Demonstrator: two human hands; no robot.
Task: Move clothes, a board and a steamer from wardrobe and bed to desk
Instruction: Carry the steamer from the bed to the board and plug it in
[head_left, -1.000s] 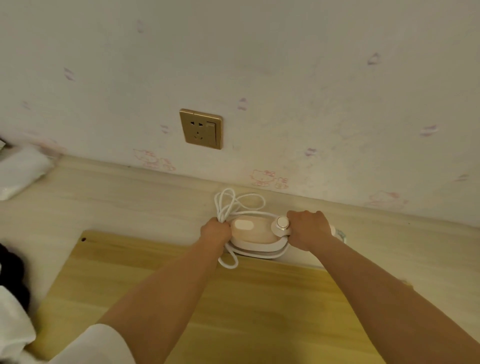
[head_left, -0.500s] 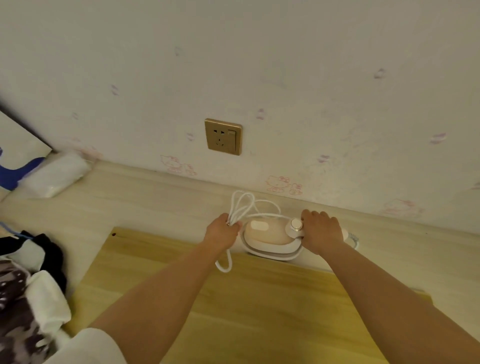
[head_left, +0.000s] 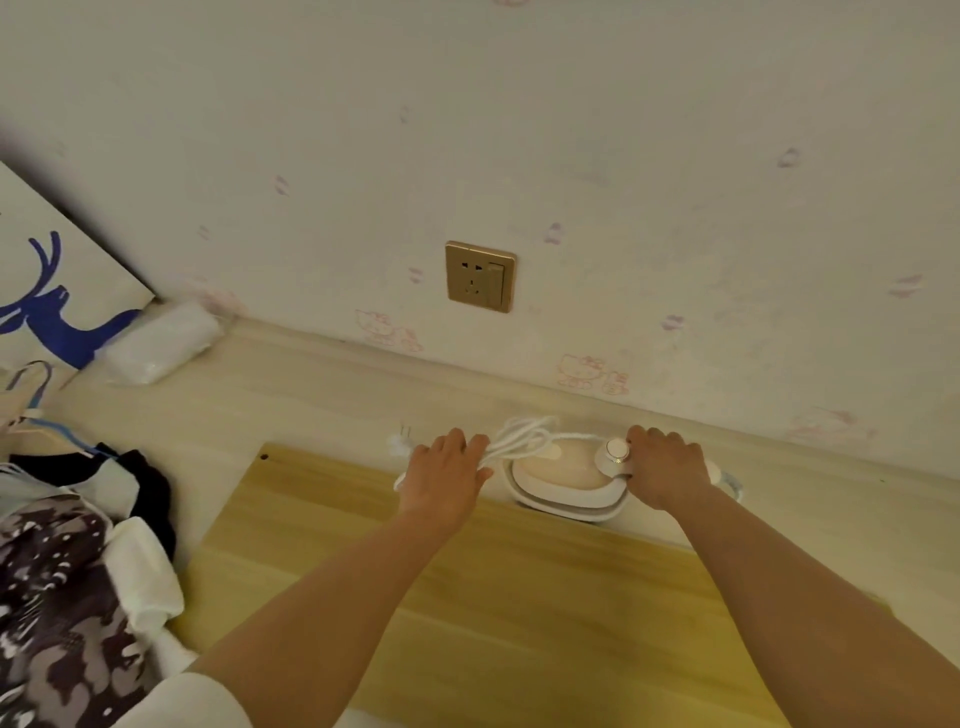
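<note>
Landmark: the gold wall socket (head_left: 480, 276) with its switch, set in pale cartoon-print wallpaper just above the pale wood worktop (head_left: 311, 395).

Far left of the socket: a white panel with a blue deer print (head_left: 57, 306) leans against the wall. A soft white wrapped packet (head_left: 163, 340) lies at its foot, on the worktop.

Lower left of the socket: a heap of black, white and patterned clothes (head_left: 67, 571) sits at the worktop's left edge, with a light-blue hanger (head_left: 36, 410) showing at the top of the heap.

Below the socket: a flat, yellowish rectangular wooden board (head_left: 519, 613) lies on the worktop, with a small dark hole near its far-left corner.

Just below the socket, slightly left: the left hand (head_left: 447, 480) grips a bundle of looped white cord (head_left: 519, 441), fingers curled round it. The cord's white plug (head_left: 400, 441) lies just left of the hand, prongs pointing toward the wall.

Below and right of the socket: a small pink-and-white handheld steamer (head_left: 561, 478) rests on the worktop, between the board's far edge and the wall. A round white dial (head_left: 615, 451) is on its right end.

Furthest right: the right hand (head_left: 667, 467) is closed over the steamer's handle end, knuckles up, thumb under the dial. Both bare forearms cross above the board.
</note>
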